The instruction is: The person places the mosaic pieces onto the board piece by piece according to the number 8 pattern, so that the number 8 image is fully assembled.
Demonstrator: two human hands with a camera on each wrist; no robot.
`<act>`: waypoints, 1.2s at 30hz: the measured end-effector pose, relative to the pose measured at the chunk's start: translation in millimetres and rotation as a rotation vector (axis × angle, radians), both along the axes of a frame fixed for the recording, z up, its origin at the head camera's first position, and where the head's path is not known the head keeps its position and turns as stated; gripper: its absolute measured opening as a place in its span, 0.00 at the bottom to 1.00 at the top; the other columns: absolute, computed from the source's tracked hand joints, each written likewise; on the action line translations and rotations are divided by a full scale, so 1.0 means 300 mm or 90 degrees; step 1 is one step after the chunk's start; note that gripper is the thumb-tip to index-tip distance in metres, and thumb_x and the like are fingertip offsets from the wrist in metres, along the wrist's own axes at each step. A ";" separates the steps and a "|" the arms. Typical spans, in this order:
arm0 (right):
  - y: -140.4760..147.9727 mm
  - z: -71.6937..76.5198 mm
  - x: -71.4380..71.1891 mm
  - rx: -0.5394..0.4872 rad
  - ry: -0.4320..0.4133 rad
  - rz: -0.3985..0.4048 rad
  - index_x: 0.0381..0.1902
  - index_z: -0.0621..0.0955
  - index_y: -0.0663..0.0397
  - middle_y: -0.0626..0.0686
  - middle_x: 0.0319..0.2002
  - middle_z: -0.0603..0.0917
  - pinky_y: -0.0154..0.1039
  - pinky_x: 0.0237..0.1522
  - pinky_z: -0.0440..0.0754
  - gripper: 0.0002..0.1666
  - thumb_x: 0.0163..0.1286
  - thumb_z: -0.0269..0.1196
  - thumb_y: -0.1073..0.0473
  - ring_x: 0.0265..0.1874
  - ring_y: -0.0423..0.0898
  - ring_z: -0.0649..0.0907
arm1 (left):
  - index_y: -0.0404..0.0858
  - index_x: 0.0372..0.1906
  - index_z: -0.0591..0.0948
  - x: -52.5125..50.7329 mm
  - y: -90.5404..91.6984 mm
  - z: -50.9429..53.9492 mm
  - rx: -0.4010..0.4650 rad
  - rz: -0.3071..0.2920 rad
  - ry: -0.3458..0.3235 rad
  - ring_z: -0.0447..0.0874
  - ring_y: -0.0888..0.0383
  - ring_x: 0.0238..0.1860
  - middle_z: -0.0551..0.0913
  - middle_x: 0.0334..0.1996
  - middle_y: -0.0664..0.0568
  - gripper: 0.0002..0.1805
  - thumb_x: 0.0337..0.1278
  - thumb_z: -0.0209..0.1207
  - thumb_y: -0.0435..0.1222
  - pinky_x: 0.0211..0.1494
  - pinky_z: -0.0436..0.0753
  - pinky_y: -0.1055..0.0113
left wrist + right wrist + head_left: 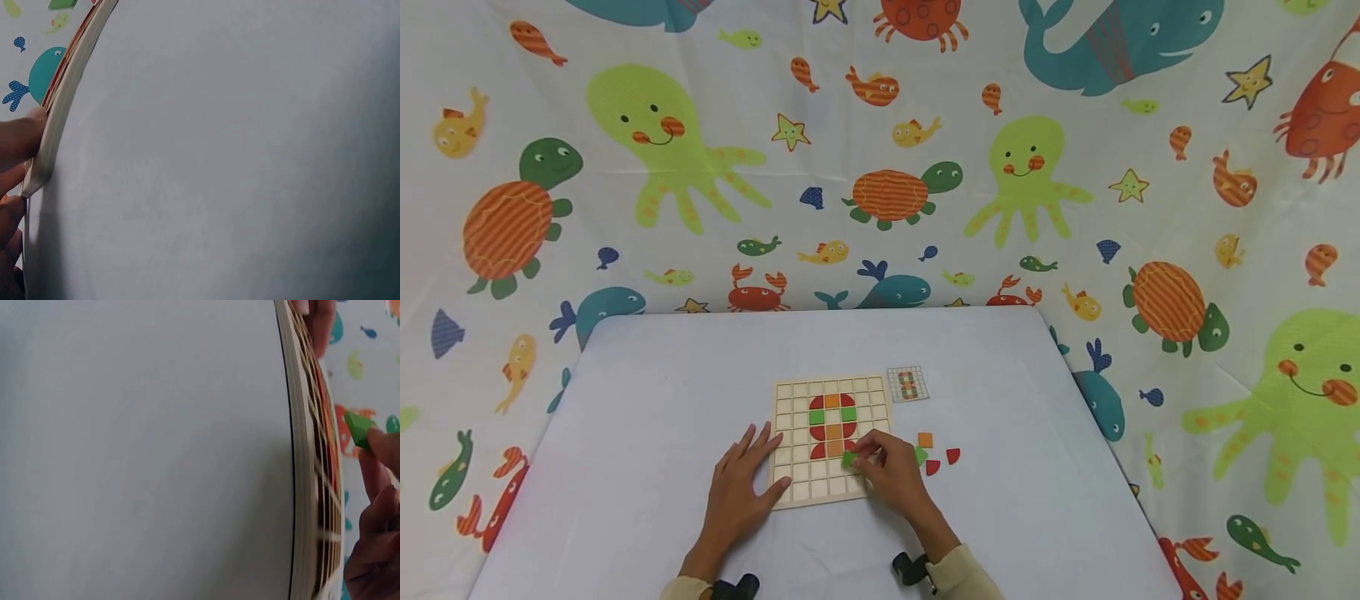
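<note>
A wooden grid board (801, 490) lies on the table with red rounded tiles, orange squares (833, 432) and green squares (848, 414) set in its middle cells. My left hand (737, 487) rests at the board's left edge, fingers spread; in the left wrist view its thumb (25, 137) touches the rim. Over the lower part of the coloured pattern, my right hand (895, 479) pinches a green tile (849, 459) between thumb and fingertips. The right wrist view has this green tile (359, 429) held above the board's surface. My right fingers hide some cells.
Right of the board lie a loose orange square (925, 439), red quarter-round tiles (953, 456) and a partly hidden green piece (921, 456). A small card (917, 384) printed with a gridded pattern sits by the board's upper right corner. White cloth (1037, 508) covers the table.
</note>
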State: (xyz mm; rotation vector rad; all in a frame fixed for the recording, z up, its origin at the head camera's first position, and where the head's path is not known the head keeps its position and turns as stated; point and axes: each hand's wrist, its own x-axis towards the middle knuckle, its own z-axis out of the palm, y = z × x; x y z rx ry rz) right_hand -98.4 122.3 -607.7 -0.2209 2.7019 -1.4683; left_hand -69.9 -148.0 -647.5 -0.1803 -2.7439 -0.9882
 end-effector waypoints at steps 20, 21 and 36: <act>-0.195 -0.035 0.004 0.182 0.014 -0.028 0.35 0.88 0.36 0.33 0.26 0.80 0.29 0.29 0.70 0.07 0.64 0.77 0.55 0.27 0.31 0.73 | 0.43 0.73 0.79 -0.004 -0.011 -0.011 -0.006 -0.007 -0.022 0.63 0.36 0.81 0.73 0.78 0.43 0.41 0.52 0.76 0.47 0.77 0.61 0.31; -0.198 -0.033 0.005 0.188 0.017 -0.029 0.35 0.89 0.36 0.33 0.26 0.80 0.29 0.30 0.70 0.07 0.63 0.78 0.54 0.28 0.31 0.73 | 0.43 0.73 0.79 -0.004 -0.012 -0.012 -0.006 -0.006 -0.022 0.63 0.36 0.82 0.73 0.78 0.43 0.41 0.52 0.76 0.46 0.77 0.61 0.31; -0.111 -0.003 0.013 0.105 0.005 -0.004 0.40 0.90 0.37 0.36 0.31 0.85 0.29 0.31 0.72 0.13 0.61 0.78 0.61 0.31 0.32 0.76 | 0.43 0.73 0.79 -0.002 -0.004 -0.007 -0.005 -0.003 -0.008 0.63 0.36 0.81 0.74 0.78 0.43 0.40 0.52 0.76 0.46 0.76 0.62 0.31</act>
